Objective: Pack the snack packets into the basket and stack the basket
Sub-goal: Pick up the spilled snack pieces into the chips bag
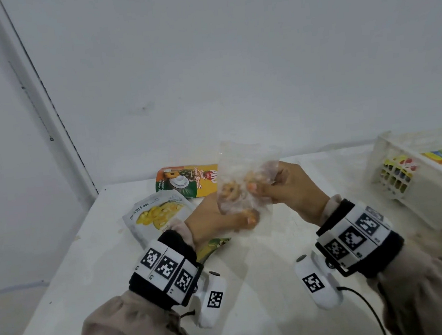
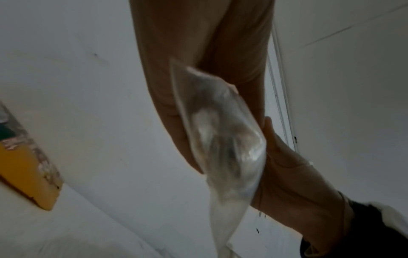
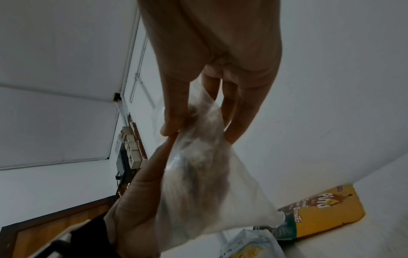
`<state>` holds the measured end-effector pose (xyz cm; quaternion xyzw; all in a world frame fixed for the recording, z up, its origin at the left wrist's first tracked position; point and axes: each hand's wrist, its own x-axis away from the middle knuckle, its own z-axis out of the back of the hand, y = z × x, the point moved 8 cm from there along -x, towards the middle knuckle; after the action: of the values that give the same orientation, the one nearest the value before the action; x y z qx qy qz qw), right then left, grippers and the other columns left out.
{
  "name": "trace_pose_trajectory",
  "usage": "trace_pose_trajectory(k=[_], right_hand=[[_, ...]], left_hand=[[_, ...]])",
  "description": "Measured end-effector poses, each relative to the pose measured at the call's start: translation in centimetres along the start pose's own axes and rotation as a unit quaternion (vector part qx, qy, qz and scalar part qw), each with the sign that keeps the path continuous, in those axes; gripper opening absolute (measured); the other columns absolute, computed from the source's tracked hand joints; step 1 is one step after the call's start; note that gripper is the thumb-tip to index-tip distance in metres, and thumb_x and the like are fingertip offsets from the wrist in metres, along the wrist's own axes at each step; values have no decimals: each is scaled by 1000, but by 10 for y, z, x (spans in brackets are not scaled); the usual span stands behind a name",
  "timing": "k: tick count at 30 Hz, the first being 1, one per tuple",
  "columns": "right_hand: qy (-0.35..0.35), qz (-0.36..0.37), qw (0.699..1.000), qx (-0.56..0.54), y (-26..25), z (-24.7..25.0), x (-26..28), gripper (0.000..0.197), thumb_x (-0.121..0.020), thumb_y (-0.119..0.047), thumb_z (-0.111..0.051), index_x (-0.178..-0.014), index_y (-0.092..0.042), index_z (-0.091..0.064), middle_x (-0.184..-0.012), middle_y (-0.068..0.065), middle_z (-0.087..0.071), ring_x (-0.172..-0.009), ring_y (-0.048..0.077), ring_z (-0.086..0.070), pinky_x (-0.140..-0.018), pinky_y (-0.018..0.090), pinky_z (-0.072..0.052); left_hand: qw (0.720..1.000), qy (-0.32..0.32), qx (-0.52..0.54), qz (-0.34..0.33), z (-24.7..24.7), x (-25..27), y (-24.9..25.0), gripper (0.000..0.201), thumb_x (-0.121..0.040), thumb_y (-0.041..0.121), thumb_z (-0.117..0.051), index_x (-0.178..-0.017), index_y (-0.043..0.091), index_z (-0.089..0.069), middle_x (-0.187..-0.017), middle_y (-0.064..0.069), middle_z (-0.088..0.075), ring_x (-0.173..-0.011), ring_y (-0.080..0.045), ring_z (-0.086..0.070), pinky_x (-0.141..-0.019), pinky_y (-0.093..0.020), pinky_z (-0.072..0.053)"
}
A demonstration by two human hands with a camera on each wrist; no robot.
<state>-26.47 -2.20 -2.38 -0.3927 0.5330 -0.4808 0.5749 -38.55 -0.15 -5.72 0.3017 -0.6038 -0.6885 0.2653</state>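
A clear plastic snack packet (image 1: pixel 243 184) with brown ring-shaped snacks hangs above the white table (image 1: pixel 103 273), held between both hands. My left hand (image 1: pixel 219 218) grips its lower part from below, thumb on the front. My right hand (image 1: pixel 278 186) pinches its right side. The same clear packet (image 2: pixel 223 137) shows in the left wrist view and again (image 3: pixel 205 181) in the right wrist view, pinched by the right fingers (image 3: pixel 174 108). A white lattice basket (image 1: pixel 418 183) with colourful packets inside stands at the far right.
A yellow-green biscuit packet (image 1: pixel 189 182) and a white packet with yellow chips (image 1: pixel 157 214) lie on the table behind my left hand. Another yellow-green packet (image 1: pixel 211 246) pokes out under my left wrist. A white wall rises just behind the table.
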Motion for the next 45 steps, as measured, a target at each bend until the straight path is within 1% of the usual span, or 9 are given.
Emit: trace_pose_trajectory(k=[3, 9, 13, 17, 20, 25, 30, 37, 45], right_hand=[[18, 13, 1000, 14, 0, -3, 6, 19, -81, -9, -66, -96, -1, -59, -88, 32, -63, -75, 24, -64, -61, 28, -54], [-41, -6, 999, 26, 4, -16, 11, 46, -70, 7, -72, -109, -10, -53, -95, 7, -67, -84, 11, -69, -71, 22, -55], [-20, 3, 999, 40, 0, -18, 11, 47, -68, 3, -76, -108, -12, -57, -101, 5, -68, -91, 14, -67, -78, 24, -56], [-7, -27, 997, 74, 5, -17, 9, 37, -70, -2, -76, -104, -8, -61, -89, 7, -70, -75, 15, -66, -63, 19, -53], [20, -37, 998, 50, 9, -11, 7, 34, -69, 5, -74, -100, 3, -62, -86, 25, -68, -80, 40, -65, -76, 43, -54], [15, -37, 999, 5, 11, -14, 7, 35, -70, 15, -68, -94, -10, -63, -84, 23, -68, -70, 22, -68, -69, 29, -58], [-12, -40, 999, 24, 13, -16, 4, 30, -71, 4, -73, -97, -8, -63, -81, 10, -67, -68, 14, -63, -60, 22, -50], [22, 8, 999, 22, 7, -12, 0, 38, -72, -3, -74, -100, 16, -58, -77, 16, -65, -54, 7, -58, -50, 20, -47], [-18, 26, 998, 50, -2, -19, -2, 42, -70, -6, -78, -105, -13, -57, -88, -7, -69, -81, 9, -66, -74, 26, -53]], left_hand=[[999, 37, -12, 1, 4, 5, -2, 32, -65, 5, -78, -96, 4, -67, -93, -8, -70, -86, -17, -64, -80, -30, -50], [996, 82, -43, 4, 18, 8, -13, 54, -57, 16, -87, -102, 0, -65, -103, -11, -70, -98, -18, -66, -78, -33, -56], [997, 82, -12, -5, 20, 11, -8, 36, -65, -11, -73, -97, 5, -67, -95, -6, -72, -91, -17, -69, -79, -28, -56], [999, 46, 1, -1, 11, 10, -7, 38, -70, -15, -67, -103, 3, -63, -92, -2, -70, -85, -10, -67, -78, -24, -54], [999, 21, 23, 6, 0, 11, -6, 30, -74, -10, -67, -97, 7, -61, -81, 4, -70, -74, -6, -65, -66, -19, -50], [995, 82, 19, 43, 9, 7, -18, 32, -60, 32, -76, -88, 17, -73, -92, -15, -70, -76, -25, -60, -63, -25, -48], [992, 115, 21, 53, 21, 7, -26, 9, -70, 13, -78, -77, 9, -72, -82, -21, -65, -73, -31, -49, -55, -25, -41], [992, 99, 34, 71, 21, 6, -27, 23, -76, 2, -70, -98, -2, -66, -99, -30, -63, -64, -20, -58, -47, -18, -46], [994, 59, 49, 71, 16, 6, -26, 22, -65, 14, -77, -87, 13, -74, -97, -27, -66, -89, -34, -58, -87, -48, -43]])
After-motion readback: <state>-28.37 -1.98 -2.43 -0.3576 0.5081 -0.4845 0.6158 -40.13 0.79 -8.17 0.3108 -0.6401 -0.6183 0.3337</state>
